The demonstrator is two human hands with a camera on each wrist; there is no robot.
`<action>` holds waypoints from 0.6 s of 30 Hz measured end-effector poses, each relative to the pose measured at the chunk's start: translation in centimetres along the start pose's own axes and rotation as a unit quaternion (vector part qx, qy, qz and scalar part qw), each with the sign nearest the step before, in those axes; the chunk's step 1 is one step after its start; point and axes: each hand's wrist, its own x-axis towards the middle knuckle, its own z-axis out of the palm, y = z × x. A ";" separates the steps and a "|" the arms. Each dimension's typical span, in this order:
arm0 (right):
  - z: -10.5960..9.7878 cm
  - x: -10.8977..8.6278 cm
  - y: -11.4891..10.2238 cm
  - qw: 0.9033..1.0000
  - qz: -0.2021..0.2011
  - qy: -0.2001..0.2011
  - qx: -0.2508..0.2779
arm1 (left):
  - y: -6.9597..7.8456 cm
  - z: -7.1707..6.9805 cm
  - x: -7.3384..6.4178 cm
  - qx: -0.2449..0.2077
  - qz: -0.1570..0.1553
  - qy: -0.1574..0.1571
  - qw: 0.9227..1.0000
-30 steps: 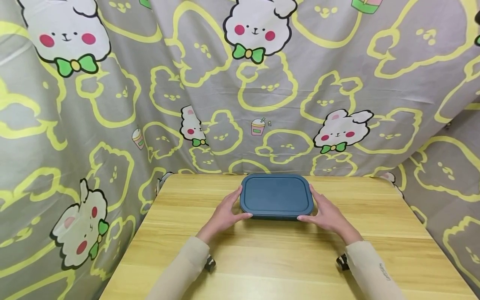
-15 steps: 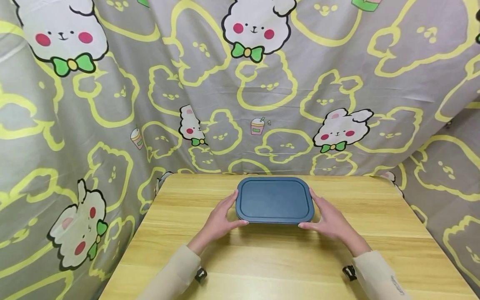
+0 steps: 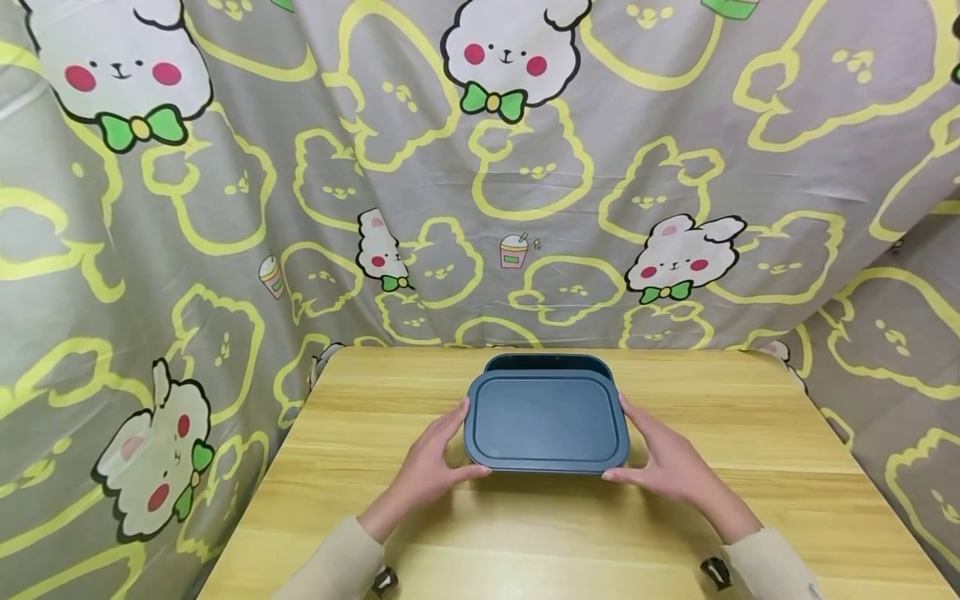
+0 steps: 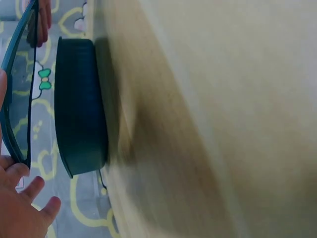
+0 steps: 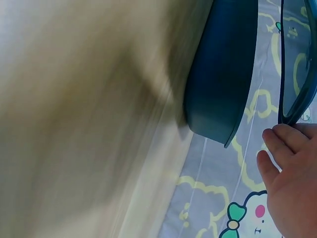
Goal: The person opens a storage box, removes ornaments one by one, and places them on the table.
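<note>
A blue-grey rectangular lid (image 3: pixel 547 421) with rounded corners is lifted off a dark blue-green food container (image 3: pixel 551 363) that stands on the table. My left hand (image 3: pixel 431 467) grips the lid's left end, thumb at the near edge. The right hand (image 3: pixel 667 462) grips its right end in the same way. In the left wrist view a gap shows between the lid (image 4: pixel 20 89) and the container (image 4: pixel 79 109). The right wrist view shows fingers at the lid's edge, apart from the container (image 5: pixel 223 74). In the head view the lid hides most of the container.
The wood-grain table (image 3: pixel 555 542) extends around the container on all sides. Behind it and to both sides hangs a grey curtain (image 3: pixel 450 183) printed with yellow outlines and white cartoon animals. A dark wrist camera (image 3: pixel 716 572) sits below the right sleeve.
Both hands have lifted the lid off the container and drawn it toward me. The container's far rim and part of its inside now show behind the lid.
</note>
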 end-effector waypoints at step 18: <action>1.1 -3.5 -0.6 0.999 -0.027 0.029 -0.024 | 0.3 0.4 -3.1 0.021 0.041 0.013 0.999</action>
